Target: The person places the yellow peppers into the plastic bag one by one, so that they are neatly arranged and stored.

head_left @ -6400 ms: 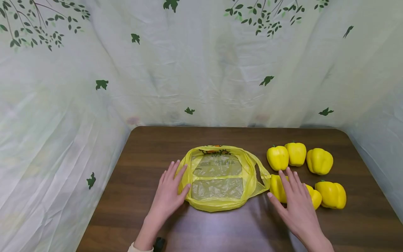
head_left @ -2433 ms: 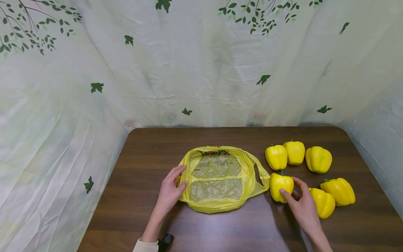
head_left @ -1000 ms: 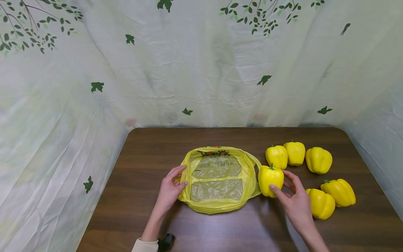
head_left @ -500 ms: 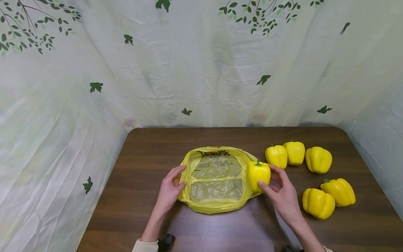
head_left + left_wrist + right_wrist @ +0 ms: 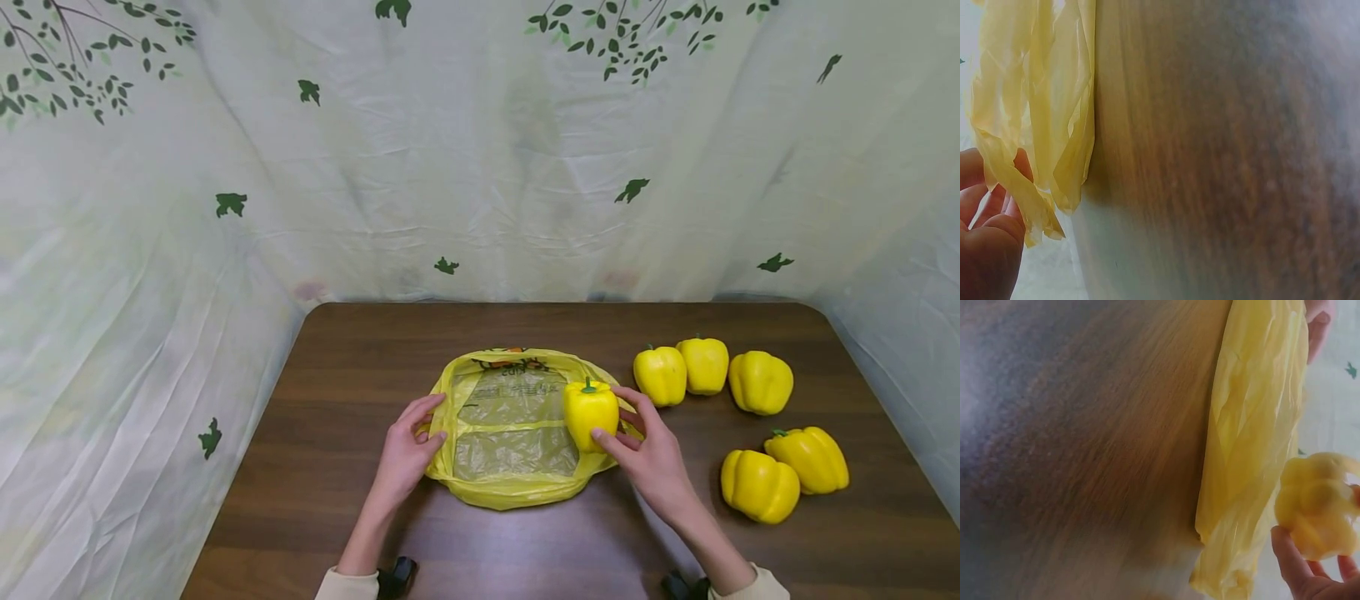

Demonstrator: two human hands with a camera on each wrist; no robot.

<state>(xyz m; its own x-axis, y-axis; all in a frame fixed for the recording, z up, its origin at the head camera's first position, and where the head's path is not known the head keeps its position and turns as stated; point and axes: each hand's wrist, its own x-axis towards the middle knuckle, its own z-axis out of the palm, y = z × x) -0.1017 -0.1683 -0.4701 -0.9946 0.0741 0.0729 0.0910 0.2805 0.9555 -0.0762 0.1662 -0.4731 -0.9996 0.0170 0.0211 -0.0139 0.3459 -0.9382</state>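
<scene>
A thin yellow plastic bag (image 5: 517, 492) lies with its mouth spread wide in the middle of the table. My left hand (image 5: 407, 446) grips the bag's left edge; in the left wrist view its fingers and thumb (image 5: 997, 240) are around the bag's hanging strip. With thumb and fingers, my right hand (image 5: 652, 462) holds a yellow bell pepper (image 5: 588, 417), stem up, over the right part of the bag's mouth. The right wrist view shows this pepper (image 5: 1316, 506) beside the bag's yellow wall (image 5: 1247, 425). The bag's right handle is mostly hidden behind hand and pepper.
Right of the bag, three bell peppers (image 5: 705, 367) stand in a back row on the brown table (image 5: 360, 350). Two more peppers (image 5: 759, 487) sit together nearer the front right. A patterned white curtain (image 5: 487, 167) hangs behind the table.
My right hand took hold of the pepper beside the bag, lifted it and carried it left over the mouth. My left hand went from lying beside the edge to gripping it. The front-right peppers shifted.
</scene>
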